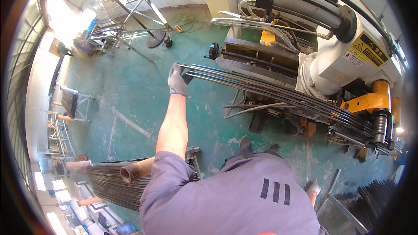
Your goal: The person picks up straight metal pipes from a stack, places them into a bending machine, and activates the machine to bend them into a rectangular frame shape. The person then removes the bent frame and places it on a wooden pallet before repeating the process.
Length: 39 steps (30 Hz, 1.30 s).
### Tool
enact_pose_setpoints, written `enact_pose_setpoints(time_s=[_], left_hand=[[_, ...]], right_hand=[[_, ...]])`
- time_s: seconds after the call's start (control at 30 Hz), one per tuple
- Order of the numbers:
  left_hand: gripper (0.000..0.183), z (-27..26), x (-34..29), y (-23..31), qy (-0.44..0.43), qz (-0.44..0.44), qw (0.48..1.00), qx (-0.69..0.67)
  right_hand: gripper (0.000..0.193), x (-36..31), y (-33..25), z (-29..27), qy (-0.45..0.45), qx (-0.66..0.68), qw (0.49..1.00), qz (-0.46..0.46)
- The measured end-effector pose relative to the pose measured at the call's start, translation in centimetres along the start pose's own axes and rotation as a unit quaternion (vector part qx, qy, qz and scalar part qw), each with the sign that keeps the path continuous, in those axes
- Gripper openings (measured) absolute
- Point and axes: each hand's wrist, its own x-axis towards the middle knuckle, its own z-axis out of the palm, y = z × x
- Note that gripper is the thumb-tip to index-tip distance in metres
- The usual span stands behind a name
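Observation:
My left hand [177, 81], in a grey work glove, reaches forward with its fingers closed round the near-left ends of several thin dark metal rods [244, 82]. From there the rods run side by side to the right, in front of the machine [326, 74], and pass beside its orange arm [370, 102] and coil spring [380, 126]. My right hand [312, 187], gloved too, hangs low by my right side, apart from the rods. Its fingers are too small and partly hidden to read.
A big bundle of dark rods [113, 180] lies at lower left beside a cardboard tube [137, 169]. More dark rods [376, 200] sit by a metal frame [346, 213] at lower right. A stand with a round base [156, 39] and an orange cable [187, 22] are farther back.

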Motion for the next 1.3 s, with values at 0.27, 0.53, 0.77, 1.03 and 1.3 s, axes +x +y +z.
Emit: enact_pose_setpoints(time_s=[0.27,0.53,0.77,1.03,1.3], left_hand=[[0.047,1.4,-3.7,0.8,-0.095,-0.059,0.993,-0.023],[0.041,2.1,-6.7,0.4,-0.124,-0.025,0.989,0.081],[0.050,-1.1,-3.9,-0.6,-0.210,-0.096,0.971,0.057],[0.061,-2.6,-2.9,-1.6,-0.209,-0.128,0.963,-0.110],[0.063,0.6,-12.3,-13.1,0.027,-0.216,0.974,-0.064]], right_hand=[[0.020,1.0,-2.0,3.9,-0.035,0.059,0.995,-0.075],[0.023,-3.6,-1.1,4.9,-0.054,0.037,0.996,-0.058],[0.026,-2.4,0.5,2.7,-0.011,-0.019,0.998,-0.060],[0.021,-3.0,-2.4,2.6,-0.042,-0.008,0.997,-0.063],[0.025,3.4,-5.8,-0.4,-0.067,-0.066,0.995,-0.026]])
